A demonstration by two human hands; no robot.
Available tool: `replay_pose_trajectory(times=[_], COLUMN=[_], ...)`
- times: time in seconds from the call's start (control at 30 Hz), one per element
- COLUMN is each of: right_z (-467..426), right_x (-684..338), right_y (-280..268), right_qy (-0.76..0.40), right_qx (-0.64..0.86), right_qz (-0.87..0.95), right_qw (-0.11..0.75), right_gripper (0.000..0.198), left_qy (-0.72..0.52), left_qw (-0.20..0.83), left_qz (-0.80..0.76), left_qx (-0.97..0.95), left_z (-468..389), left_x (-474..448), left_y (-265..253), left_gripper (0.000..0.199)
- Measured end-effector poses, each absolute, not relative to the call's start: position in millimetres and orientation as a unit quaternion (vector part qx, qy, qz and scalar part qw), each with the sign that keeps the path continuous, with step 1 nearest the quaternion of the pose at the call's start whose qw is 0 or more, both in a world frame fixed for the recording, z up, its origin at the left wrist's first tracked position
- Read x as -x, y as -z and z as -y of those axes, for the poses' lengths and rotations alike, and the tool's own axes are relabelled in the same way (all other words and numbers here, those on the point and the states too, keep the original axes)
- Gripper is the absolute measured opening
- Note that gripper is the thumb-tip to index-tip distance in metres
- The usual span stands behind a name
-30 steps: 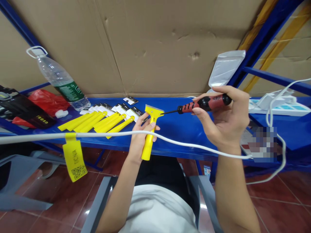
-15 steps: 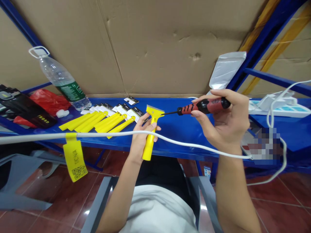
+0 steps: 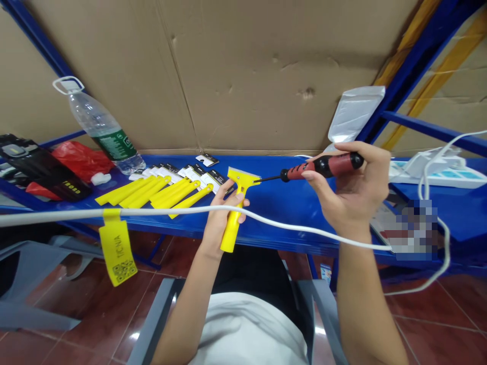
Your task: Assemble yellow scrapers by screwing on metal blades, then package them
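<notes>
My left hand (image 3: 217, 212) is closed around the neck of a yellow scraper (image 3: 230, 234), its wide head upward and its handle pointing down toward me. In my right hand (image 3: 348, 195) is a screwdriver (image 3: 333, 165) with a red and black handle, gripped between thumb and fingers. The screwdriver's dark shaft points left, and its tip meets the right side of the scraper head. Several more yellow scrapers (image 3: 181, 195) lie in a row on the blue table to the left, their head ends among black and white cards (image 3: 184, 172).
A white cable (image 3: 289, 223) with a yellow tag (image 3: 117, 252) crosses in front of the table edge (image 3: 266, 241). At the left stand a water bottle (image 3: 114, 144), a red plastic bag (image 3: 81, 159) and a black case (image 3: 45, 170). A white power strip (image 3: 456, 177) lies at right.
The view has shifted slightly. The scraper head is turned a little, and the screwdriver handle has rolled in my right fingers. Its tip stays at the scraper head.
</notes>
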State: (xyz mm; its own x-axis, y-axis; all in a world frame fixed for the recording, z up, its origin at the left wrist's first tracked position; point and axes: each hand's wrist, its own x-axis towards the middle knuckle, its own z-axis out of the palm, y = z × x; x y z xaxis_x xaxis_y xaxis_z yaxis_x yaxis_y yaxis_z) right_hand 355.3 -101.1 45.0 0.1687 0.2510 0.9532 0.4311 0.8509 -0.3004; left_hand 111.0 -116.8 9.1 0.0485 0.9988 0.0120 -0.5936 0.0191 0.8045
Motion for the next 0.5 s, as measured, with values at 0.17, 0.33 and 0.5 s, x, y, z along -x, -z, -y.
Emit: replay_pose_trajectory(times=[0.17, 0.33, 0.5], right_z=[97.3, 100.2, 99.6], right_x=[-347.4, -345.9, -346.6], right_y=[-44.2, -44.2, -46.2], right_qy=[-0.026, -0.103, -0.086], right_qx=[0.256, 0.204, 0.225], right_qz=[0.658, 0.681, 0.644], right_qw=[0.707, 0.696, 0.726], right_gripper=[0.050, 0.067, 0.058], left_qy=[-0.630, -0.641, -0.635], left_qw=[0.662, 0.657, 0.658], left_qz=[-0.291, -0.286, -0.286], left_qx=[-0.285, -0.277, -0.285], left_z=[109.9, 108.0, 109.2], left_x=[-108.9, -108.0, -109.5], left_y=[-5.4, -4.3, -4.0], left_gripper=[0.078, 0.075, 0.070])
